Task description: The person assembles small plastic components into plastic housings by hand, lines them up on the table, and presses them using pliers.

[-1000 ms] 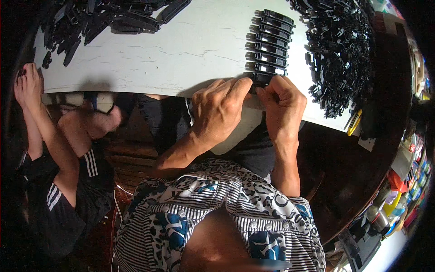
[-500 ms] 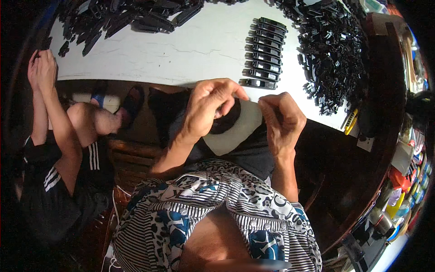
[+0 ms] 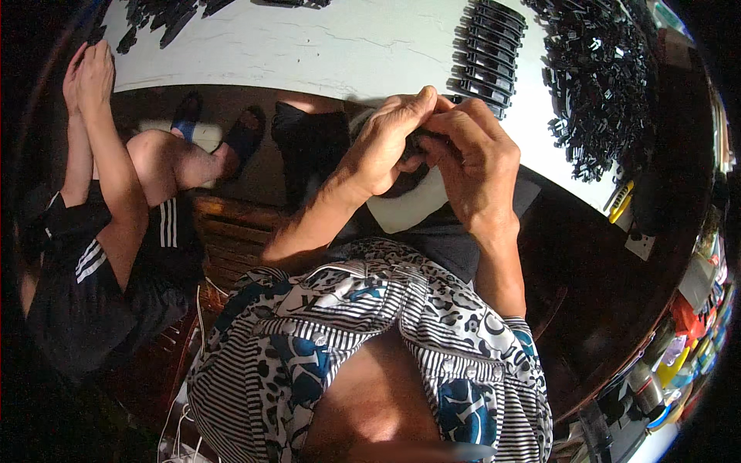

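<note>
Black parts [image 3: 492, 57] line up on the white table [image 3: 363, 48], just to the far side of the left hand [image 3: 384, 140] and right hand [image 3: 480, 148], both curled together; whether they grasp anything, I cannot tell. Right lies a black heap [image 3: 598, 85].

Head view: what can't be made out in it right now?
All in the head view:
- Whatever lies between the left hand and right hand: mostly covered by the hands themselves; only a dark patch shows.
- Long black parts, upper left: cut off by the top edge.
- Pile of small black parts: too small and jumbled to count.
- Whether the other person's hands hold anything: too small and dark.
</note>
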The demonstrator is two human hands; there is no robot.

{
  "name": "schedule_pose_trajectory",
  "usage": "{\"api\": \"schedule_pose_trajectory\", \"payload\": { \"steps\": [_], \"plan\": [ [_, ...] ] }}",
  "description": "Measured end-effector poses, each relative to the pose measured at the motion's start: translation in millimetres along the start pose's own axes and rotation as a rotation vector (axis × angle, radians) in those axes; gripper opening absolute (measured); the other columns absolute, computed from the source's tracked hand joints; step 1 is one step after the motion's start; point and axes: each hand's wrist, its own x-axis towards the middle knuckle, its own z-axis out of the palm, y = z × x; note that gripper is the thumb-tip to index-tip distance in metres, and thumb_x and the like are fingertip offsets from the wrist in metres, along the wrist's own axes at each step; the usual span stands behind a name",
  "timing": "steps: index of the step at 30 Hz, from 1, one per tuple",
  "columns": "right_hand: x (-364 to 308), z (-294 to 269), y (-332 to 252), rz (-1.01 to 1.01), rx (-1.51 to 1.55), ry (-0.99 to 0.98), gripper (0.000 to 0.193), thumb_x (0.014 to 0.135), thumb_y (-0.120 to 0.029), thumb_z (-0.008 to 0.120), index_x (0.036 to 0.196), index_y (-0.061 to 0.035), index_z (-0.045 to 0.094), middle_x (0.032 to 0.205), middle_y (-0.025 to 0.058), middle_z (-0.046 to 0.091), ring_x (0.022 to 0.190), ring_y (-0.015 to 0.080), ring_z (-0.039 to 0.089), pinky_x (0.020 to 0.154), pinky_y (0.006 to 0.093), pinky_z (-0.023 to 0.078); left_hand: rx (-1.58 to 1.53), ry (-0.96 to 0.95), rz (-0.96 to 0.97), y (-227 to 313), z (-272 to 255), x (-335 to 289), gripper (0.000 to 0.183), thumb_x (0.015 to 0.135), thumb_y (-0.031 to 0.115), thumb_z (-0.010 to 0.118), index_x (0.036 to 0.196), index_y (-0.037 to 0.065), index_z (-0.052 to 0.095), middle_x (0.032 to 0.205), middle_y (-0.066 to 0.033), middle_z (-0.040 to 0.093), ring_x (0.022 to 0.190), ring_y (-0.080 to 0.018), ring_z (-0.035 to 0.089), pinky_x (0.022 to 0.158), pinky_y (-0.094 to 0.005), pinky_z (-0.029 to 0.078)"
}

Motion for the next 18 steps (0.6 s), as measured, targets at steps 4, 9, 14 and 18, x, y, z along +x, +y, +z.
{"api": "schedule_pose_trajectory", "payload": {
  "steps": [4, 9, 14, 18],
  "plan": [
    [-1.9, 2.5, 0.8, -0.019, 0.055, 0.066, 0.013, 0.078, 0.009, 0.066, 0.09, 0.0035, 0.066, 0.08, 0.0061, 0.057, 0.062, 0.0104, 0.057, 0.054, 0.0225, 0.047, -0.123, -0.087, -0.029, 1.0, -4.5, -2.9, 0.043, 0.095, 0.045, 0.048, 0.105, 0.006, 0.063, 0.086, 0.0004, 0.06, 0.068, -0.0062, 0.051, 0.045, -0.018, 0.033],
    [-17.5, -2.1, 4.1, 0.324, 0.477, 0.182, 0.008, 0.082, 0.001, 0.067, 0.089, 0.0039, 0.064, 0.073, 0.005, 0.06, 0.06, 0.0091, 0.057, 0.053, 0.0223, 0.047, -0.094, -0.167, 0.016, -6.8, -7.0, 1.3, 0.036, 0.096, 0.036, 0.049, 0.101, 0.002, 0.061, 0.073, 0.0, 0.056, 0.056, -0.0035, 0.048, 0.041, -0.0145, 0.03],
    [-25.5, -0.4, 14.9, 0.491, 0.746, 0.297, 0.008, 0.082, -0.004, 0.069, 0.085, 0.0021, 0.064, 0.076, 0.0014, 0.06, 0.061, 0.0068, 0.056, 0.052, 0.0198, 0.047, -0.108, -0.161, -0.044, -8.8, -3.6, -4.8, 0.03, 0.094, 0.033, 0.056, 0.098, 0.004, 0.058, 0.071, 0.0015, 0.054, 0.058, -0.0032, 0.048, 0.04, -0.0141, 0.029],
    [-25.0, 2.3, 19.3, 0.451, 0.82, 0.336, 0.009, 0.081, -0.005, 0.071, 0.085, 0.0015, 0.064, 0.081, 0.0022, 0.06, 0.066, 0.0067, 0.056, 0.052, 0.0188, 0.046, -0.118, -0.183, -0.064, -10.7, -0.3, -5.5, 0.028, 0.093, 0.034, 0.058, 0.096, 0.006, 0.057, 0.073, 0.0017, 0.054, 0.059, -0.0031, 0.049, 0.041, -0.0138, 0.028]
  ]
}}
